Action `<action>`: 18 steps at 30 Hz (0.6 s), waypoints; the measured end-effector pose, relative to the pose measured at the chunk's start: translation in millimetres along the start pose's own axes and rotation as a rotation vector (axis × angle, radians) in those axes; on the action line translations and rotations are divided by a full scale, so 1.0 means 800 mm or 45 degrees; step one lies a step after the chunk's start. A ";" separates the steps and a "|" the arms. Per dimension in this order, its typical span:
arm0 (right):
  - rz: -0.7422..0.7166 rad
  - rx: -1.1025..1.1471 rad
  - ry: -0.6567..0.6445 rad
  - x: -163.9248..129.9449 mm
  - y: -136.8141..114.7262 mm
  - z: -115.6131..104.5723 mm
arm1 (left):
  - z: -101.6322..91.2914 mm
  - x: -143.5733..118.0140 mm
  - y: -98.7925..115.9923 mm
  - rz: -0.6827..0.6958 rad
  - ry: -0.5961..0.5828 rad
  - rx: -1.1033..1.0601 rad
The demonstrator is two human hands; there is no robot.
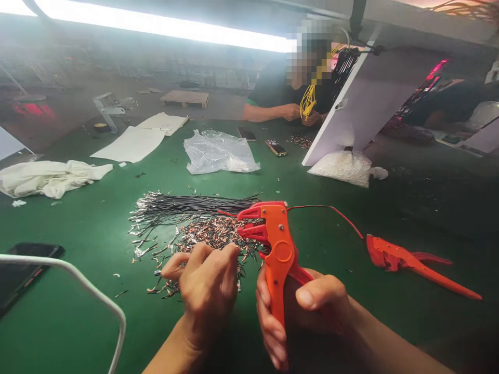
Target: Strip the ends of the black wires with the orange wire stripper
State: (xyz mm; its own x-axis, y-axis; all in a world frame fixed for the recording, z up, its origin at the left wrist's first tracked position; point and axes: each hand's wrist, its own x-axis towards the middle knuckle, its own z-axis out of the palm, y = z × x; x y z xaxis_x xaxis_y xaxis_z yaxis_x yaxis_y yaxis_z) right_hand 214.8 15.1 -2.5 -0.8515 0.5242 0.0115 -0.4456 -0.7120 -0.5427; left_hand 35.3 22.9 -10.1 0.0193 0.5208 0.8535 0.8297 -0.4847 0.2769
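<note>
A green tabletop (pixel 327 239) fills much of the head view, a co-worker (pixel 268 85) across it at one o'clock. At five o'clock from centre, the right hand (pixel 322 304) wraps an orange wire stripper (pixel 277 265); a thin red wire (pixel 312 206) seems to pass through its head. At the stripper's eight o'clock, the left hand (pixel 208 285) has curled fingers, whether pinching anything I cannot tell. Black wires (pixel 195 203) lie at ten.

- Two orange hand tools (pixel 281 249) are showing.
- The wearer's two hands (pixel 208 283) are working.
- A co-worker's two hands (pixel 290 111) are working.
- Three phone-like devices (pixel 21 278) are lying flat.
- Two bags (pixel 222 156) are resting.
</note>
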 end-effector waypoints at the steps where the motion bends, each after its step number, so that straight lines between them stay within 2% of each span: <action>1: -0.018 -0.046 0.032 -0.001 -0.002 0.002 | -0.002 0.002 -0.004 0.041 0.021 0.039; 6: -0.132 -0.287 0.173 -0.001 -0.004 0.006 | -0.012 0.009 -0.018 0.271 0.046 0.194; 13: -0.125 -0.335 0.108 -0.004 0.000 -0.001 | -0.025 0.021 -0.032 0.213 0.104 0.352; 18: -0.111 -0.295 0.169 -0.006 0.009 0.000 | -0.028 0.023 -0.038 0.224 0.111 0.388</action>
State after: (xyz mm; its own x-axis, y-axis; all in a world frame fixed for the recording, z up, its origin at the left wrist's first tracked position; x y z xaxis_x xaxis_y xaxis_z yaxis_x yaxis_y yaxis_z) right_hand 215.3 7.3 -6.5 -0.7622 0.6463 -0.0356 -0.4276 -0.5440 -0.7219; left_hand -2.1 31.3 7.6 0.1396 0.3797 0.9145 0.9463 -0.3231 -0.0103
